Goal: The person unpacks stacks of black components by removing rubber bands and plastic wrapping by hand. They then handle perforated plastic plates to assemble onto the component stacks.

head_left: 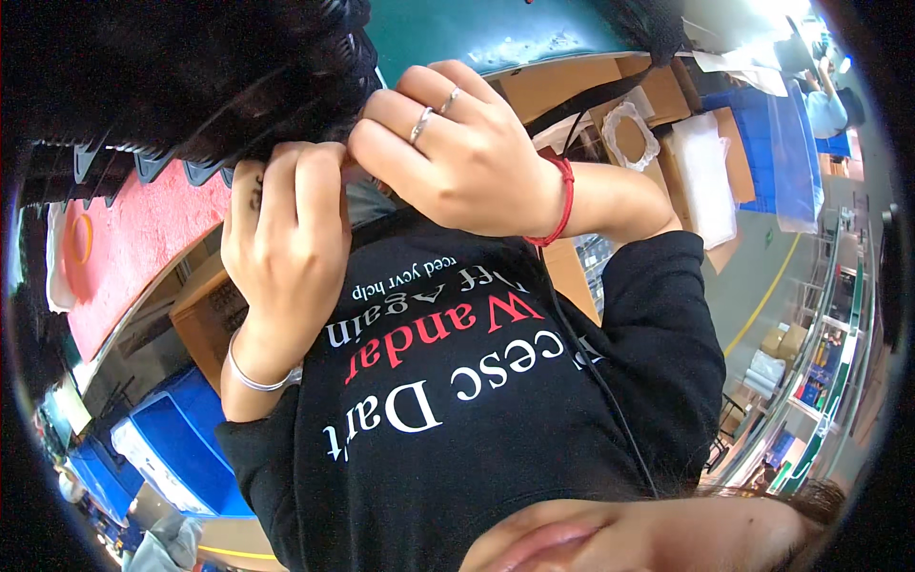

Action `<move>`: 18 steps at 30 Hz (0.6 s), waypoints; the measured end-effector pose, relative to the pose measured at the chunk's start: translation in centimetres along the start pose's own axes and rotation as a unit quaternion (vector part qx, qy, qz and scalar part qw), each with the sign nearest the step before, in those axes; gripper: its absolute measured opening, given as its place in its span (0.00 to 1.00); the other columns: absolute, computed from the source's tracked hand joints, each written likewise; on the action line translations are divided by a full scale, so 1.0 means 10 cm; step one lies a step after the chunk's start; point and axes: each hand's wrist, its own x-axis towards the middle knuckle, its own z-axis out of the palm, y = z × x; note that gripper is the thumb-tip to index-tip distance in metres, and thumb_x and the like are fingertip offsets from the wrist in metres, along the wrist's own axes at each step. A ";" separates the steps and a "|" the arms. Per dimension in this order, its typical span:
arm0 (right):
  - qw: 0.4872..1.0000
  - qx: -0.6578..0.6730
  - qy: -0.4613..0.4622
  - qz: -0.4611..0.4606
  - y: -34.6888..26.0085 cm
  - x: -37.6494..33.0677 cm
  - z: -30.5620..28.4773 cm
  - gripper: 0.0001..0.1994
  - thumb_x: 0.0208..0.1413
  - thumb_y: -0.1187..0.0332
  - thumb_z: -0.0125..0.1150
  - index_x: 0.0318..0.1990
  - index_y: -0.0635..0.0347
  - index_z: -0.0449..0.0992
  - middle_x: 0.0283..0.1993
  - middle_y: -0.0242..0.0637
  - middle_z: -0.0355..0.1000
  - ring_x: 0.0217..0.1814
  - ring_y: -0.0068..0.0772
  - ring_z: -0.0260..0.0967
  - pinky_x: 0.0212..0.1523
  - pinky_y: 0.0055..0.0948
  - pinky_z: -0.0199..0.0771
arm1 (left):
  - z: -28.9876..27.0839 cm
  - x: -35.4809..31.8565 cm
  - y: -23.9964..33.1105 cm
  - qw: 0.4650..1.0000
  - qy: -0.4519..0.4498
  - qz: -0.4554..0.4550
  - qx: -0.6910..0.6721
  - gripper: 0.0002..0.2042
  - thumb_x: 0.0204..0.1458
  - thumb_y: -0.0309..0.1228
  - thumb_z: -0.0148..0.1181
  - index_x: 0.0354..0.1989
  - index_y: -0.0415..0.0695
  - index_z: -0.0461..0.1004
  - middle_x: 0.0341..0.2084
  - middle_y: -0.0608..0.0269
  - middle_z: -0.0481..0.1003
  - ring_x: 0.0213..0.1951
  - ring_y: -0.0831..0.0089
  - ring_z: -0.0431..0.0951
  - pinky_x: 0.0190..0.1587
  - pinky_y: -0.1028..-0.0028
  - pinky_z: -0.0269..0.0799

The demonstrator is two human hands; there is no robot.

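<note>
A black, ridged bulk (191, 76) fills the upper left of the frame; by its lower-right edge, the right hand (453, 148) and left hand (286, 219) are curled, fingertips hidden, any grip impossible to tell. A silver ring (421, 124) could snag if dragged across the ridges.

From where I stand, a bulky black, ribbed bundle (286, 91) reaches up to the fingers of the left hand (289, 224) and right hand (456, 153). Dark grey flat tabs (152, 168) jut in a row along its edge beside the pink tabletop (143, 234); its exact kind is lost in shadow.
</note>
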 end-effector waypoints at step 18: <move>0.996 -0.041 0.074 -0.038 0.12 -0.18 0.14 0.07 0.35 0.60 0.56 0.23 0.44 0.66 0.22 0.20 0.59 0.25 0.21 0.58 0.35 0.30 0.54 | 0.13 -0.09 0.13 0.998 0.053 0.004 -0.015 0.08 0.43 0.23 0.59 0.33 0.49 0.74 0.26 0.69 0.74 0.26 0.71 0.71 0.27 0.76 0.68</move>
